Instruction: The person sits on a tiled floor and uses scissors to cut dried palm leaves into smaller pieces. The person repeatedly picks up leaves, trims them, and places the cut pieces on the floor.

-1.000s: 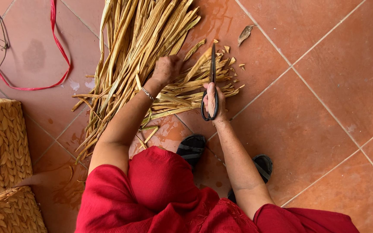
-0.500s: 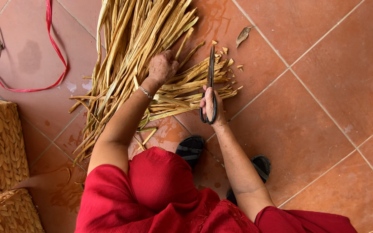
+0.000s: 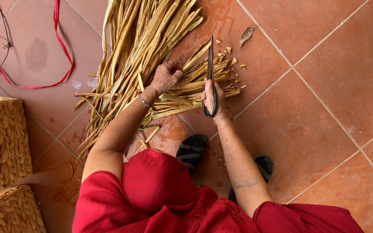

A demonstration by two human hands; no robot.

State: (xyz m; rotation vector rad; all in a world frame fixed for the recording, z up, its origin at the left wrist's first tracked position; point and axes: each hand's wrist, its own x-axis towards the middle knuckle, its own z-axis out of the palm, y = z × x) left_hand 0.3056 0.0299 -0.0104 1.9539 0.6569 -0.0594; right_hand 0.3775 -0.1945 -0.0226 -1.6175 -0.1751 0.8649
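Terracotta floor tiles (image 3: 324,108) fill the view, laid on a diagonal with pale grout lines and a few damp patches near the middle. On them lies a long bundle of dried straw-coloured stalks (image 3: 143,39), running from the far edge toward the near left, with a smaller sheaf (image 3: 195,88) fanned out crosswise to the right.

The left hand (image 3: 165,77) is closed over the spot where the crosswise sheaf meets the main bundle, fingers curled and pressed down into the stalks, which looks like a way to keep them bunched and steady. A thin bracelet (image 3: 143,101) circles that wrist. The right hand (image 3: 212,98) grips a pair of dark-handled scissors (image 3: 211,73) by the loops, fingers wrapped through them; the blades lie together and point away from the person, resting along the top of the sheaf close to its cut ends. Short trimmed pieces (image 3: 232,58) lie scattered just beyond the tips, and a single dry leaf (image 3: 247,35) sits farther off.

To the far left a red ribbon (image 3: 44,51) loops across the tiles. At the near left stands woven basketwork (image 3: 3,142) of similar plant fibre. The person wears red (image 3: 160,194) and dark sandals (image 3: 191,149), feet planted just behind the work.
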